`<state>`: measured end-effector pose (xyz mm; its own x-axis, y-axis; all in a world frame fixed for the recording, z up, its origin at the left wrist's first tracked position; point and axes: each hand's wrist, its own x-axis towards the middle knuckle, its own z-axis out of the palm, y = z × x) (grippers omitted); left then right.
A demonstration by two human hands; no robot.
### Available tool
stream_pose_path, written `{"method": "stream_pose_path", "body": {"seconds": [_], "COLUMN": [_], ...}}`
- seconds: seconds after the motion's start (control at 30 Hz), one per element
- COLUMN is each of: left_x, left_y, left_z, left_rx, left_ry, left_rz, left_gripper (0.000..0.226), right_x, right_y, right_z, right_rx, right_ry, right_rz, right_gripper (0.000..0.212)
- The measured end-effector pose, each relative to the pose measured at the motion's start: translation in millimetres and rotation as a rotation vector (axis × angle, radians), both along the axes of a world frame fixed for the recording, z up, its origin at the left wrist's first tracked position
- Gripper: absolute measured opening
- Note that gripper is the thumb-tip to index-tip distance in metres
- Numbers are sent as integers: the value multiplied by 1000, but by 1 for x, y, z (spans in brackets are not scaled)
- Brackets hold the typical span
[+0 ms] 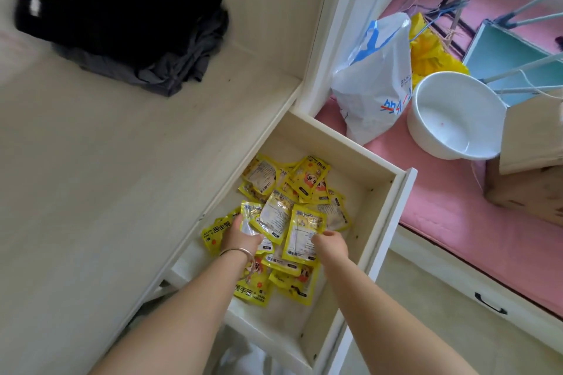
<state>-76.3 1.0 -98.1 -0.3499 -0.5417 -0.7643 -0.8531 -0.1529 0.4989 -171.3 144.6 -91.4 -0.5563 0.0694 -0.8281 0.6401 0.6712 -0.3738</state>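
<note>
Forearms [189, 298] reach down into the open drawer [380, 213]. Yellow packets [307, 183] lie heaped loose along the drawer's left side; its right half is bare.

Left hand [240, 237], bangle [240, 253] on wrist, near the drawer's left wall: fingers curled onto a tilted packet [254, 216].

Right hand [330, 245], mid-drawer: fingertips closed on the edge of a second packet [304, 231].

Likely gathering. Best to square the held ones into a stack before scooping more, since the film looks slippery.

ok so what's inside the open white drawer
A heap of yellow foil packets; left hand and right hand each hold one. Lower packets and the white drawer's floor beneath are covered.
</note>
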Motion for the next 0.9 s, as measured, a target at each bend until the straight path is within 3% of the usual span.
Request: {"method": "stream_pose_path", "body": {"seconds": [0.33, 0.57, 0.9], "left_x": [61, 147, 386], "left_y": [36, 30, 19], "left_z": [66, 137, 192], "left_rx": [22, -153, -333], "left_ry": [222, 384, 310], "left_rz": [238, 447, 698], "left_gripper": [25, 30, 31], "right_x": [44, 123, 327], "right_y": [-7, -46, -119], "right_z": [69, 131, 168], "right_rx": [-134, -432, -611], "right_ry": [115, 343, 220], "right_rz": [326, 638, 1036], "right_gripper": [43, 33, 23]}}
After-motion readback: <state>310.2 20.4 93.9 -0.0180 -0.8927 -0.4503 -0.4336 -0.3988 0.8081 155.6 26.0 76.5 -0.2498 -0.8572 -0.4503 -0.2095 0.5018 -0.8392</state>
